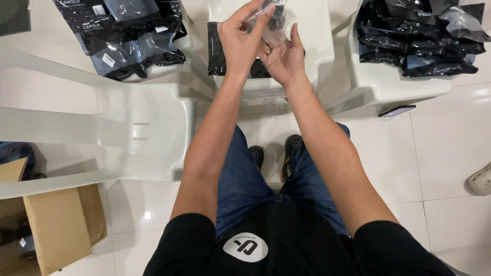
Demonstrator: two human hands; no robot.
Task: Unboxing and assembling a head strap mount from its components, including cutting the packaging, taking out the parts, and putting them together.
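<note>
Both hands are raised over the white plastic chair (317, 36) in front of me. My left hand (240, 41) pinches the top of a clear plastic bag (279, 23) with a dark item inside. My right hand (284, 59) cups the same bag from below, palm up, with a ring on one finger. A flat black packet (217, 51) lies on the chair seat under my hands.
A pile of black packed items in plastic bags (125, 36) lies on the chair at left, another pile (419, 36) on the chair at right. A cardboard box (56, 225) stands lower left. A dark phone (396, 110) lies on the tiled floor. Another person's white shoe (481, 180) shows at right.
</note>
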